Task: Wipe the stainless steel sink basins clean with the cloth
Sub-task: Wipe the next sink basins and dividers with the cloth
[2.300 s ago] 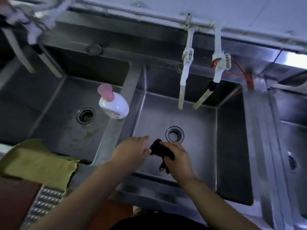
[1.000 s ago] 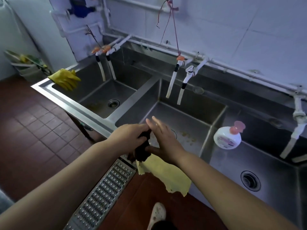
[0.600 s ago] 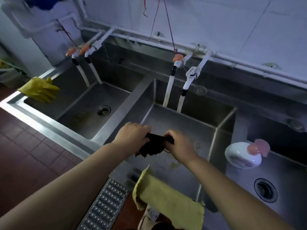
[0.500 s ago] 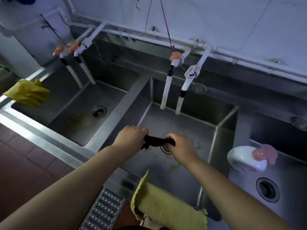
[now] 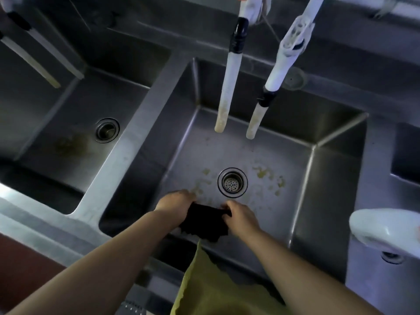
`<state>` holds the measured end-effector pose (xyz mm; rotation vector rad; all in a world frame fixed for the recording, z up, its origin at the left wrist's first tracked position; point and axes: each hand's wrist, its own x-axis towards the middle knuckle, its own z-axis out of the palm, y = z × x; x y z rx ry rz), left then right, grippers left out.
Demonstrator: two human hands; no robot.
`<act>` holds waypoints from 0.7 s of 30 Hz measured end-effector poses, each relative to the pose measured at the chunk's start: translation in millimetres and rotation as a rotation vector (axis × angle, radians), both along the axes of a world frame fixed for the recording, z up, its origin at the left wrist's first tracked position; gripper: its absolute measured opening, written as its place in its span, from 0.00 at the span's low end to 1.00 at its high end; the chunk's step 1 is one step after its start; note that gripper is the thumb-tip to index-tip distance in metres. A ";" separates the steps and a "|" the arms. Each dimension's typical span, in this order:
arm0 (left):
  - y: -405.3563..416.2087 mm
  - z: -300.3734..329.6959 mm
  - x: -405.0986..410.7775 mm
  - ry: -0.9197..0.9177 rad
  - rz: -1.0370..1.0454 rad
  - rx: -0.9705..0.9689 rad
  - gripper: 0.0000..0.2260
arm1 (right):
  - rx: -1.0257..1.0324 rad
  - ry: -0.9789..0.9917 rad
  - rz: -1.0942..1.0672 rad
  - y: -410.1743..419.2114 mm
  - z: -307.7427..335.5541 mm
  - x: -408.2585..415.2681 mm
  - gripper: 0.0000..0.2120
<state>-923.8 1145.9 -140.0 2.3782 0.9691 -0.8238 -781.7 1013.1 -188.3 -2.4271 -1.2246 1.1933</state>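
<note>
Between the two hands, low over the near part of the middle basin (image 5: 304,201), hangs the dark cloth (image 5: 204,222). The left hand (image 5: 175,201) grips its left edge with fingers curled round the fabric, and the right hand (image 5: 241,215) pinches its right edge in curled fingers, so the cloth is stretched between them and droops below the knuckles. Whether it touches the basin floor cannot be told.

Just beyond the fingertips lies this basin's round drain strainer (image 5: 232,183), with yellowish stains (image 5: 263,173) scattered on the steel floor to either side of it. Farther beyond the fingers, two white tap hoses (image 5: 227,94) hang down over the back of the same basin.

Left of the left hand, past a steel divider, the left basin (image 5: 68,160) holds its own drain (image 5: 106,130) and a faint brownish smear. Right of the right hand, a white bottle (image 5: 386,230) lies at the edge of the view, over a third basin. Nearer than the wrists, a yellow cloth (image 5: 216,289) drapes over the sink's front rim.
</note>
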 end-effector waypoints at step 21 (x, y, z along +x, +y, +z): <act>154.5 20.1 -2.9 -0.624 -0.509 0.658 0.12 | 0.227 -0.460 0.630 151.6 -146.8 -1.7 0.29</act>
